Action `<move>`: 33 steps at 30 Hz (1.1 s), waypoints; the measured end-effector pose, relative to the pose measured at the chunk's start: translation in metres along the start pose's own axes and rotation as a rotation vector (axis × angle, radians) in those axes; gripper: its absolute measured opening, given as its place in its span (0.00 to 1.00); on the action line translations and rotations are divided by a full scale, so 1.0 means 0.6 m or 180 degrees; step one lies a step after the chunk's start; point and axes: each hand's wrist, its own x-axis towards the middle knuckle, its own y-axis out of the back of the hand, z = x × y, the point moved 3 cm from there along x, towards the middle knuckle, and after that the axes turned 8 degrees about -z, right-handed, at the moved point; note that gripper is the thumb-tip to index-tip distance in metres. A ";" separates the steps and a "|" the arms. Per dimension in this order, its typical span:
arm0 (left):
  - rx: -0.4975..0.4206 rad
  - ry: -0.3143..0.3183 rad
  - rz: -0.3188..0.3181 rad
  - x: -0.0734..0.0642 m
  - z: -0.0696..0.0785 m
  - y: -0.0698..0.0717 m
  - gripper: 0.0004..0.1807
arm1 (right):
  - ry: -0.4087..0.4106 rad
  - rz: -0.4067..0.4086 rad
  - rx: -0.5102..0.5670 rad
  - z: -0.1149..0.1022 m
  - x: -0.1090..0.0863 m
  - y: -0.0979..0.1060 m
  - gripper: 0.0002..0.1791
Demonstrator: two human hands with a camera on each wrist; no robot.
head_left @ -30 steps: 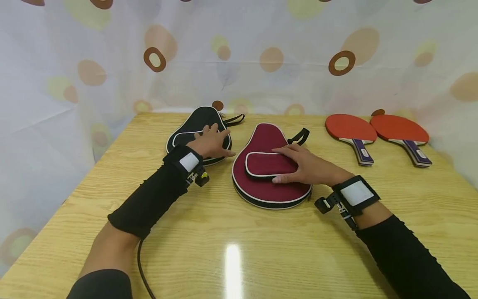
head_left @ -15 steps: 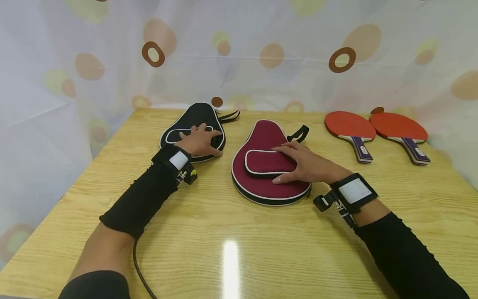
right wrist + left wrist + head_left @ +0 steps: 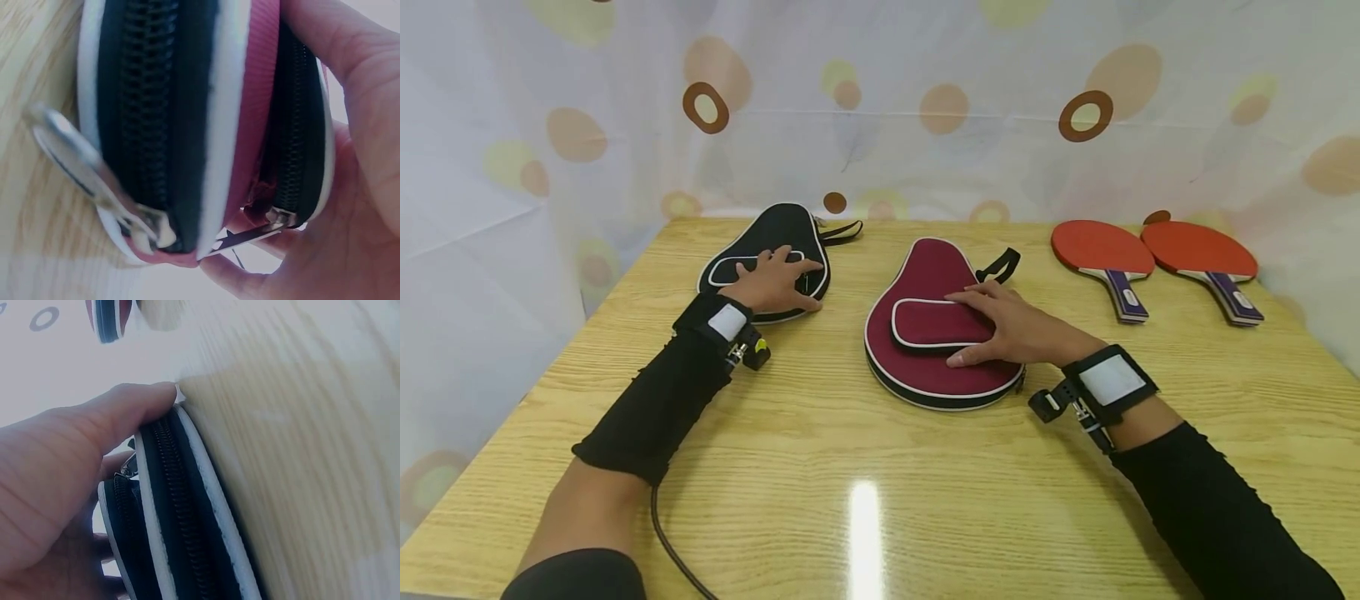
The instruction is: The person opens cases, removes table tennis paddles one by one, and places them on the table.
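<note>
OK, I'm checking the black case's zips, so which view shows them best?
The left wrist view: it looks close along the black case's edge, showing the long zip and pocket zip. The head view shows the case mostly from above, too small to read the zips; the right wrist view shows none of it.

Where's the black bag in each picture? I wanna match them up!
Head: the black bag is left of the middle, near the table's back edge, under the left hand.
Left wrist: the black bag is low in the middle, its zip showing.
Right wrist: not there; that's the red bag.
Shared landmark: the wooden table, in all three.
</note>
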 end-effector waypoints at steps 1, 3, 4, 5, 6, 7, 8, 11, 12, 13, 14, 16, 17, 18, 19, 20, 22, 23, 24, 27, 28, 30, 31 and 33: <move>0.0004 -0.0001 -0.0003 -0.001 -0.002 0.001 0.41 | -0.0003 0.0001 0.0002 0.000 0.000 0.000 0.48; 0.0010 -0.0011 -0.0006 -0.001 -0.008 0.002 0.41 | -0.0003 0.0007 0.0013 0.001 0.000 0.000 0.48; 0.0014 -0.0017 -0.0009 -0.002 -0.010 0.002 0.41 | -0.0003 0.0009 0.0015 0.001 0.000 0.000 0.48; 0.0016 -0.0024 -0.0010 -0.002 -0.013 0.002 0.41 | -0.0002 0.0010 0.0019 0.001 0.000 -0.001 0.48; 0.0014 -0.0033 -0.0010 -0.002 -0.016 0.003 0.41 | -0.0001 0.0012 0.0022 0.001 0.000 -0.001 0.48; 0.0020 -0.0037 -0.0014 -0.003 -0.019 0.003 0.41 | 0.0002 0.0012 0.0023 0.001 0.000 -0.001 0.48; 0.0023 -0.0041 -0.0013 -0.003 -0.023 0.003 0.41 | 0.0005 0.0012 0.0020 0.001 0.000 -0.001 0.48; 0.0037 -0.0063 -0.0012 -0.006 -0.034 0.004 0.40 | 0.0017 0.0012 0.0011 0.002 0.001 -0.002 0.48; 0.0036 -0.0070 -0.0008 -0.007 -0.038 0.004 0.40 | 0.0018 0.0014 0.0006 0.002 0.001 -0.002 0.48; 0.0036 -0.0077 -0.0006 -0.008 -0.042 0.004 0.40 | 0.0017 0.0014 0.0003 0.002 0.001 -0.002 0.47; 0.0033 -0.0084 -0.0001 -0.008 -0.046 0.004 0.40 | 0.0016 0.0015 -0.0001 0.003 0.001 -0.001 0.47; 0.0013 -0.0089 0.0007 -0.009 -0.053 0.004 0.40 | 0.0015 0.0015 0.0000 0.003 0.002 -0.002 0.48; 0.0000 -0.0087 0.0010 -0.010 -0.057 0.004 0.40 | 0.0013 0.0013 0.0000 0.004 0.002 -0.002 0.48; -0.0012 -0.0086 0.0011 -0.011 -0.061 0.004 0.40 | 0.0011 0.0012 0.0001 0.004 0.002 -0.002 0.48; -0.0019 -0.0085 0.0009 -0.012 -0.064 0.004 0.40 | 0.0010 0.0010 0.0004 0.004 0.002 -0.002 0.48; -0.0032 -0.0086 0.0011 -0.013 -0.068 0.004 0.40 | 0.0008 0.0009 0.0008 0.005 0.003 -0.003 0.48; -0.0061 -0.0088 0.0024 -0.016 -0.075 0.006 0.40 | 0.0002 0.0005 0.0019 0.005 0.003 -0.003 0.48; -0.0065 -0.0085 0.0027 -0.018 -0.077 0.006 0.39 | -0.0004 0.0004 0.0022 0.006 0.003 -0.003 0.48; -0.0074 -0.0085 0.0032 -0.020 -0.080 0.008 0.39 | -0.0009 0.0004 0.0028 0.006 0.003 -0.003 0.48; -0.0087 -0.0044 0.0030 -0.022 -0.092 0.011 0.39 | -0.0013 0.0008 0.0030 0.006 0.003 -0.003 0.48; -0.0089 -0.0023 0.0020 -0.023 -0.096 0.012 0.40 | -0.0010 0.0009 0.0028 0.006 0.003 -0.003 0.48; -0.0096 0.0013 0.0000 -0.024 -0.107 0.013 0.40 | 0.0001 0.0011 0.0016 0.005 0.004 -0.004 0.48; -0.0099 0.0032 -0.0009 -0.024 -0.112 0.013 0.40 | 0.0009 0.0012 0.0010 0.005 0.004 -0.004 0.47; -0.0115 0.0071 -0.0026 -0.025 -0.120 0.014 0.40 | 0.0023 0.0017 -0.0012 0.005 0.004 -0.005 0.47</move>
